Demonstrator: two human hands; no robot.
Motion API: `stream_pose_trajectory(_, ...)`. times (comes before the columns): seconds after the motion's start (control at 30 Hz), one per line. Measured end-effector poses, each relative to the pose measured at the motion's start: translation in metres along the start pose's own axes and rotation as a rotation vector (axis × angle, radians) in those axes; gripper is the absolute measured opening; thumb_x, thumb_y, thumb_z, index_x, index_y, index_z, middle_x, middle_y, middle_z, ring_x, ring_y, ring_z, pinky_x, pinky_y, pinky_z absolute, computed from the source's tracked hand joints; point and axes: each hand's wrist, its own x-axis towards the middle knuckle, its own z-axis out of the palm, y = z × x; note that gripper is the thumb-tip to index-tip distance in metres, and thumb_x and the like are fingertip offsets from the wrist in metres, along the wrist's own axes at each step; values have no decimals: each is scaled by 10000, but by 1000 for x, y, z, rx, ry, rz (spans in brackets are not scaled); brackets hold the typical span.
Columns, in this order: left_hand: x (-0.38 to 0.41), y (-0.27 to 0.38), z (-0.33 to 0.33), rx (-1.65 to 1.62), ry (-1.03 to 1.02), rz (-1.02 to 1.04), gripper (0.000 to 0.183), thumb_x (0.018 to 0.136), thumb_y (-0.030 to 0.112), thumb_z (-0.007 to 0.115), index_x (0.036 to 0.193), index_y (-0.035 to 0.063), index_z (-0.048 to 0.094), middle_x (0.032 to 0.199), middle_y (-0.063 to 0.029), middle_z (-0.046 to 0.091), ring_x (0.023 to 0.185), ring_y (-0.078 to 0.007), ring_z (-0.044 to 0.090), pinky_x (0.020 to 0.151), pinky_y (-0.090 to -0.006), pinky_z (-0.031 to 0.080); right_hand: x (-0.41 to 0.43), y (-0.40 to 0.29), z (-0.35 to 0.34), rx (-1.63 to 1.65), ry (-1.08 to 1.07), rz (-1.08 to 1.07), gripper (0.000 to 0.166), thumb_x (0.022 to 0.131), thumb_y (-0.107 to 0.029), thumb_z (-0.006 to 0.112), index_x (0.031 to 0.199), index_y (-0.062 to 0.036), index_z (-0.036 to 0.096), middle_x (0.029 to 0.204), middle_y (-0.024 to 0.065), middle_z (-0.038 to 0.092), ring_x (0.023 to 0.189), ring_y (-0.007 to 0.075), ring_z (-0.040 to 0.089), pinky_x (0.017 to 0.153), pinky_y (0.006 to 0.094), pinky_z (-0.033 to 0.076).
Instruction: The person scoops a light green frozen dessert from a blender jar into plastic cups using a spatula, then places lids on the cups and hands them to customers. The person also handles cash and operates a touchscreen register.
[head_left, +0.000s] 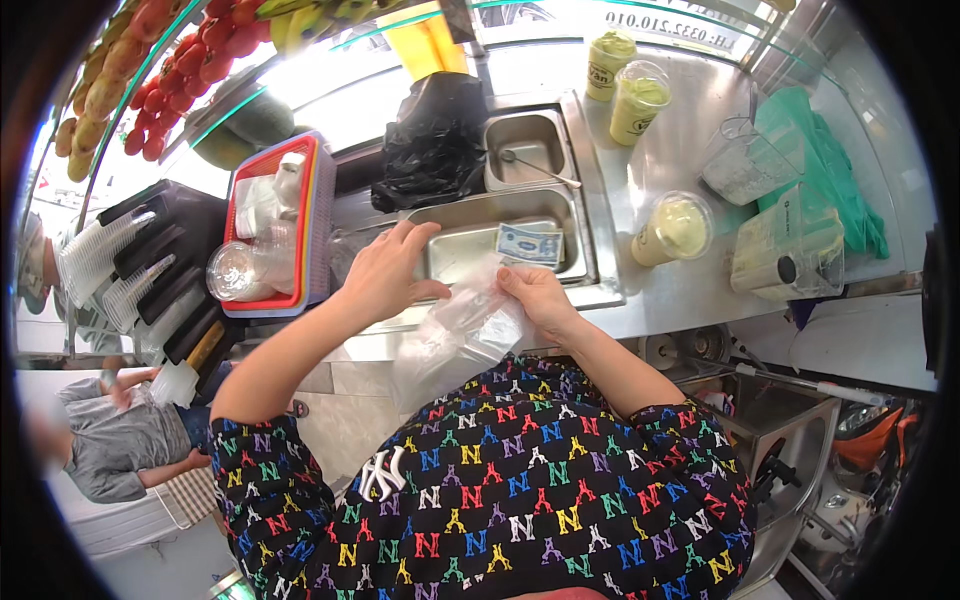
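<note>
My right hand (541, 301) pinches the rim of a clear plastic bag (469, 330), which hangs down in front of my shirt. My left hand (391, 271) is empty, its fingers spread, just left of the bag's upper part. Beyond both hands, blue banknotes (529, 245) lie in a rectangular steel pan (459, 251) set into the counter. To the right stands a lidded plastic cup of pale green drink (671, 229). Farther back are two more such cups, one domed (640, 105) and one behind it (609, 66).
A smaller steel pan (525, 150) holds a long spoon (540, 169). Black plastic bags (431, 142) sit beside it. Stacked baskets (322, 217) hold cups and lids at left. Two blender jugs (787, 251) stand right, near a green bag (821, 165). A person (124, 442) is at lower left.
</note>
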Motion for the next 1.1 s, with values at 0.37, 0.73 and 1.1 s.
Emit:
stream_pose_trajectory(0.37, 23, 78, 69, -1080, 362, -141, 154, 769, 19, 675, 884, -10, 577, 726, -41, 620, 635, -48, 573, 573, -168, 465, -35, -73, -22, -294, -156, -298, 83, 760, -26, 664, 809, 20, 617, 790, 34, 632, 722, 73, 570, 651, 231, 473)
stream_pose_trajectory(0.73, 41, 80, 64, 21, 847, 290, 282, 607, 34, 657, 877, 106, 617, 862, -3, 571, 786, -222, 555, 661, -303, 473, -33, -61, -21, -844, 155, -719, 108, 735, -101, 655, 716, -14, 594, 750, 110, 626, 684, 198, 612, 600, 313, 469)
stream_pose_trajectory(1.1, 27, 72, 72, -138, 523, 258, 280, 686, -41, 524, 942, 69, 553, 884, -140, 593, 726, -326, 596, 635, -386, 482, -48, -48, 0, -1273, 398, -791, 49, 780, -106, 597, 770, -66, 570, 765, 128, 562, 620, 281, 606, 551, 378, 478)
